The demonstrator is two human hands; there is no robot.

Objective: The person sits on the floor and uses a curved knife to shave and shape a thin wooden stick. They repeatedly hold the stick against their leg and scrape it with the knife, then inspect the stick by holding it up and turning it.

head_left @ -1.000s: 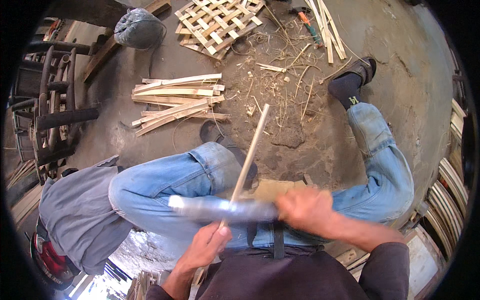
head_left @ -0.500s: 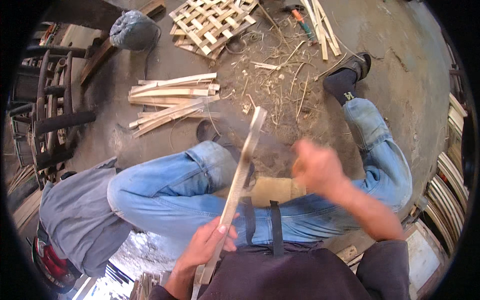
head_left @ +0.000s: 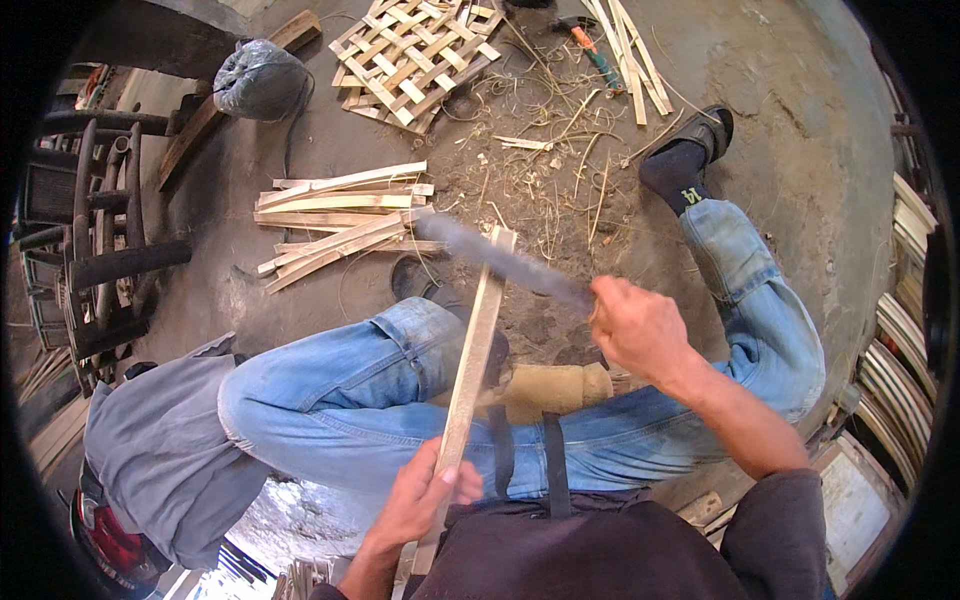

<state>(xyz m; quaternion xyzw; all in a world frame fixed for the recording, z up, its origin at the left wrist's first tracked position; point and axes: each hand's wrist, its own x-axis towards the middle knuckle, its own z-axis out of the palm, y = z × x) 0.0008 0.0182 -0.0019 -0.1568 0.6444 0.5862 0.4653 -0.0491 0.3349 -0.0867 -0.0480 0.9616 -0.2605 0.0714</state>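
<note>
Strip [head_left: 472,360] through left grip [head_left: 414,500]

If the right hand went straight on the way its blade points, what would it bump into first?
Probably the wooden strip in the left hand, near its upper end: the blade in the right hand crosses it in this view, though whether they touch is hard to tell.

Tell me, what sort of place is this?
Probably a small workshop for wood or bamboo strips: a pile of cut strips and a woven lattice panel lie on the floor, with thin scraps scattered nearby.
</note>
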